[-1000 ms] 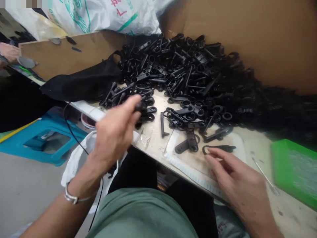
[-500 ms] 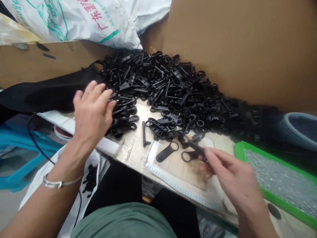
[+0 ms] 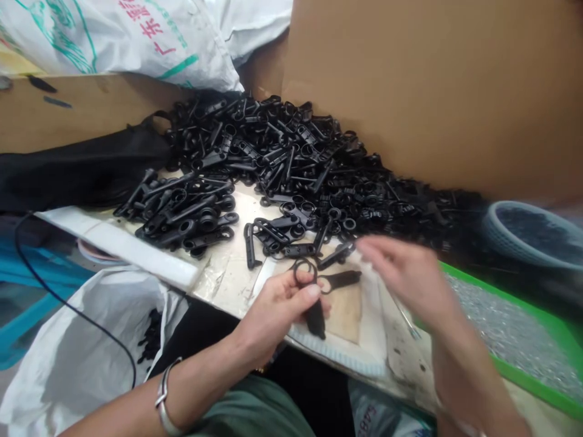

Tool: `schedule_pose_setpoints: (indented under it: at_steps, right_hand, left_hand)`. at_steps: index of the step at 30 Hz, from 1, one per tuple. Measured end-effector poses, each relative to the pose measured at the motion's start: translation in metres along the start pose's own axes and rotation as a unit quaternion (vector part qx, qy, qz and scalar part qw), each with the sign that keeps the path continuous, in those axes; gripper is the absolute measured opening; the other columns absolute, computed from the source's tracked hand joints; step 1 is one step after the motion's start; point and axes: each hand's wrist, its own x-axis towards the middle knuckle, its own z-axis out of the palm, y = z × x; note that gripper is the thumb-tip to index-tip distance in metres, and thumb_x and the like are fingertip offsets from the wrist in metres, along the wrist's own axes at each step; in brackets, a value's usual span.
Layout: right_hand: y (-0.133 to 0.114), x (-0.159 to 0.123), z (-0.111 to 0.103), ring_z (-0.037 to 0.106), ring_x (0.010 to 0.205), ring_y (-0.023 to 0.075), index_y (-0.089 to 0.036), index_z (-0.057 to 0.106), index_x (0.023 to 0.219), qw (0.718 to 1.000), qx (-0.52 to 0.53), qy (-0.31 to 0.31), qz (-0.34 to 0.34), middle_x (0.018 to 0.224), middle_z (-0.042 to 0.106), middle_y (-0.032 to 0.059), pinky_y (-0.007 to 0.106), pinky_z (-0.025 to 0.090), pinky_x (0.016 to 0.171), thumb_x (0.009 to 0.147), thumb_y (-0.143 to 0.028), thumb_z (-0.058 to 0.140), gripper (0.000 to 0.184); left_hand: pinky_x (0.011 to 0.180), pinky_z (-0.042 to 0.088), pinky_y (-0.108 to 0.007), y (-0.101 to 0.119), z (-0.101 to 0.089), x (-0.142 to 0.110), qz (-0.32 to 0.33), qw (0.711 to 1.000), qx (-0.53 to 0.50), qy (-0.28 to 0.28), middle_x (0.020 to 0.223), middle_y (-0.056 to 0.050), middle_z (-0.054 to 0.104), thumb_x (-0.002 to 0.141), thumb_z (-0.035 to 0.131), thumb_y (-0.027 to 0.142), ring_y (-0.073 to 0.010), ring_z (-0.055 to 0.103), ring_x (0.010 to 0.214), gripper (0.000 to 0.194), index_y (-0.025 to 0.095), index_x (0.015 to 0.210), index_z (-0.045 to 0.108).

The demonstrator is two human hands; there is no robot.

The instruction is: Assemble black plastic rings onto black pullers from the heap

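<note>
My left hand is closed around a black plastic ring-ended arm, its ring pointing up and its flat end down. Beside it, another black ring-ended arm lies on the brown board. My right hand is over the board's right side, smeared by motion. Its fingertips come close to a dark arm-shaped part; whether they grip it I cannot tell. A thin metal rod shows below that hand.
A large heap of black parts spreads along the cardboard wall. A smaller pile sits left. On the right are a green tray of small shiny pieces and a grey basket. A white sack hangs below the table's left edge.
My left hand has come from the left pile to the middle and now holds a ring-ended arm. My right hand has moved up and slightly right. The view has shifted.
</note>
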Motion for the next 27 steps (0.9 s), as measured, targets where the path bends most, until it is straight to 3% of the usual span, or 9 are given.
schedule_pose_setpoints:
  at_steps: [2, 4, 7, 9, 14, 18, 22, 27]
  right_hand:
    - [0.021, 0.045, -0.004, 0.064, 0.111, 0.034, -0.021, 0.073, 0.119, 0.997, -0.064, 0.044, 0.011, 0.123, 0.069, 0.0128, 0.051, 0.051, 0.096, 0.098, -0.04, 0.05, 0.036]
    - [0.039, 0.085, 0.0, 0.054, 0.124, 0.0414, -0.02, 0.066, 0.132, 0.994, -0.103, 0.045, 0.019, 0.139, 0.058, 0.0183, 0.059, 0.046, 0.1, 0.095, -0.039, 0.056, 0.042]
    - [0.057, 0.122, 0.015, 0.052, 0.122, 0.0433, -0.023, 0.065, 0.132, 0.99, -0.135, 0.008, 0.024, 0.134, 0.058, 0.0188, 0.062, 0.047, 0.096, 0.091, -0.046, 0.064, 0.047]
    - [0.065, 0.128, 0.024, 0.053, 0.118, 0.0421, -0.024, 0.066, 0.129, 0.989, -0.148, -0.013, 0.021, 0.128, 0.06, 0.0188, 0.062, 0.048, 0.093, 0.091, -0.05, 0.063, 0.046]
    - [0.084, 0.104, 0.028, 0.06, 0.107, 0.0312, -0.024, 0.072, 0.116, 0.984, -0.146, -0.085, -0.059, 0.111, 0.065, 0.0131, 0.049, 0.049, 0.096, 0.091, -0.04, 0.063, 0.03]
    - [0.09, 0.07, 0.023, 0.059, 0.111, 0.0315, -0.023, 0.077, 0.111, 0.977, -0.139, -0.101, -0.124, 0.122, 0.064, 0.0141, 0.051, 0.045, 0.104, 0.092, -0.034, 0.059, 0.029]
    - [0.081, 0.035, 0.021, 0.058, 0.114, 0.0324, -0.024, 0.079, 0.11, 0.974, -0.119, -0.096, -0.166, 0.127, 0.064, 0.013, 0.053, 0.046, 0.102, 0.094, -0.028, 0.051, 0.033]
    - [0.059, 0.002, 0.022, 0.054, 0.116, 0.0333, -0.026, 0.08, 0.107, 0.975, -0.085, -0.069, -0.192, 0.13, 0.064, 0.0103, 0.054, 0.048, 0.099, 0.1, -0.033, 0.042, 0.038]
  left_hand:
    - [0.064, 0.051, -0.027, -0.001, -0.001, -0.005, -0.058, 0.997, 0.022, -0.043, 0.074, -0.002, 0.066, 0.084, 0.074, 0.044, -0.0138, 0.062, 0.064, 0.04, 0.017, 0.101, 0.05]
    - [0.063, 0.051, -0.028, -0.003, -0.002, -0.009, -0.104, 0.99, 0.043, -0.08, 0.08, -0.003, 0.065, 0.081, 0.076, 0.047, -0.0138, 0.062, 0.065, 0.044, 0.018, 0.1, 0.049]
    - [0.07, 0.054, -0.03, -0.005, -0.002, -0.009, -0.13, 0.987, 0.038, -0.092, 0.103, -0.007, 0.062, 0.076, 0.079, 0.046, -0.0155, 0.063, 0.082, 0.045, 0.017, 0.099, 0.053]
    - [0.073, 0.054, -0.031, -0.007, -0.002, -0.008, -0.138, 0.985, 0.029, -0.098, 0.103, -0.006, 0.06, 0.077, 0.078, 0.044, -0.0156, 0.062, 0.086, 0.043, 0.017, 0.101, 0.056]
    - [0.078, 0.052, -0.032, -0.015, -0.002, -0.001, -0.165, 0.981, -0.009, -0.104, 0.093, -0.003, 0.059, 0.076, 0.081, 0.042, -0.0161, 0.061, 0.088, 0.048, 0.019, 0.11, 0.057]
    - [0.083, 0.051, -0.035, -0.02, -0.001, 0.001, -0.156, 0.982, -0.028, -0.106, 0.099, -0.005, 0.059, 0.076, 0.082, 0.039, -0.0201, 0.06, 0.102, 0.049, 0.018, 0.113, 0.059]
    - [0.088, 0.051, -0.037, -0.018, 0.0, 0.0, -0.153, 0.984, -0.042, -0.083, 0.102, -0.007, 0.061, 0.083, 0.077, 0.033, -0.02, 0.062, 0.104, 0.04, 0.018, 0.116, 0.061]
    - [0.086, 0.053, -0.037, -0.012, -0.003, -0.005, -0.132, 0.989, -0.047, -0.047, 0.111, -0.007, 0.06, 0.084, 0.076, 0.028, -0.0235, 0.063, 0.11, 0.032, 0.02, 0.112, 0.066]
